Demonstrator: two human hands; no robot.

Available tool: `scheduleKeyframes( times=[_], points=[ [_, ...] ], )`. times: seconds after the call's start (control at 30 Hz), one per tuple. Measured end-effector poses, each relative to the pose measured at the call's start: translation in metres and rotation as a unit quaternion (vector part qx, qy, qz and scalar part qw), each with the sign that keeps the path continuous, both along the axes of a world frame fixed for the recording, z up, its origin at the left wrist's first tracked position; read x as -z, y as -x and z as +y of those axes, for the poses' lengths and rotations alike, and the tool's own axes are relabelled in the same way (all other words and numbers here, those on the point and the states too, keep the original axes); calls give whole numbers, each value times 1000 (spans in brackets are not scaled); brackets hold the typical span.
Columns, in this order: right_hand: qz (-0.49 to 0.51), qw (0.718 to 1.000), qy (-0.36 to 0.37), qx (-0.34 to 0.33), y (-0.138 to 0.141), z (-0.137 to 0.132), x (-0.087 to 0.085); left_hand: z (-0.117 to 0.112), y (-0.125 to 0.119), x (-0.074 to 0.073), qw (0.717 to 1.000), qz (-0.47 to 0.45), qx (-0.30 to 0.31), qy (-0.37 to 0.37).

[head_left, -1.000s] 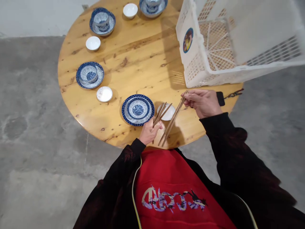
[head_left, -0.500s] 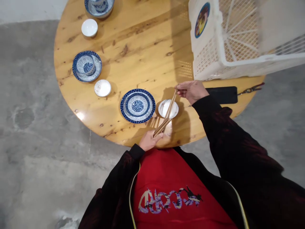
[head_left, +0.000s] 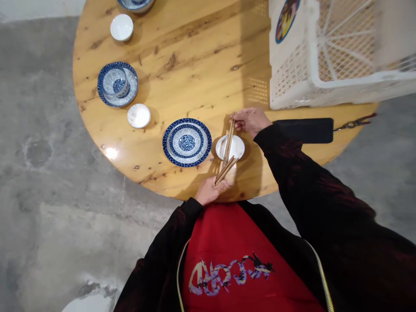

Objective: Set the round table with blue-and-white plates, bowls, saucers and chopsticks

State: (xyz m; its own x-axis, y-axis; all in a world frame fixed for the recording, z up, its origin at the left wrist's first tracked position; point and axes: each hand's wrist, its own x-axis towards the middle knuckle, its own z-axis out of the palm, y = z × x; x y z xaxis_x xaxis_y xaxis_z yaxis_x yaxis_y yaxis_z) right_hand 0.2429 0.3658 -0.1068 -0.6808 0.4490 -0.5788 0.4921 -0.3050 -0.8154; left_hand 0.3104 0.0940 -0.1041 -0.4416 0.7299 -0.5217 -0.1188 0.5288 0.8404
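Observation:
My left hand point(head_left: 211, 190) is at the table's near edge, closed around a bundle of wooden chopsticks point(head_left: 225, 171). Its far ends point up and to the right. My right hand point(head_left: 251, 121) pinches the far tips of more chopsticks point(head_left: 229, 139), whose lower ends meet the bundle. These sticks pass above a small white bowl point(head_left: 239, 148), hiding part of it. Just left of that bowl lies a blue-and-white patterned plate point(head_left: 165, 143) with a smaller matching dish point(head_left: 187, 142) on it.
Farther left are another patterned plate point(head_left: 132, 91) bearing a glassy-looking bowl point(head_left: 113, 81), plus white bowls point(head_left: 139, 115) point(head_left: 121, 27). A white plastic crate point(head_left: 289, 82) stands at the right. Beside my right sleeve lie a black phone point(head_left: 316, 131) and keys point(head_left: 352, 124).
My right hand has moved left, and my left hand slightly right, both keeping the chopsticks. The pinched sticks now stand more upright in view. The camera view has shifted a little.

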Motion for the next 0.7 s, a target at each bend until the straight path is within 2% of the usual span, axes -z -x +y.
scheduleKeyframes(
  times=[0.33, 0.53, 0.7],
  points=[
    [11, 1000, 15, 10, -3, -2, 0, 5, -1, 4, 1000, -2, -7, -12],
    [9, 1000, 10, 18, -7, -4, -1, 4, 0, 3, 1000, 9, 11, 1],
    [1, 998, -32, 60, -13, 3, 3, -2, 3, 2, 997, 68, 12, 20]
  ],
)
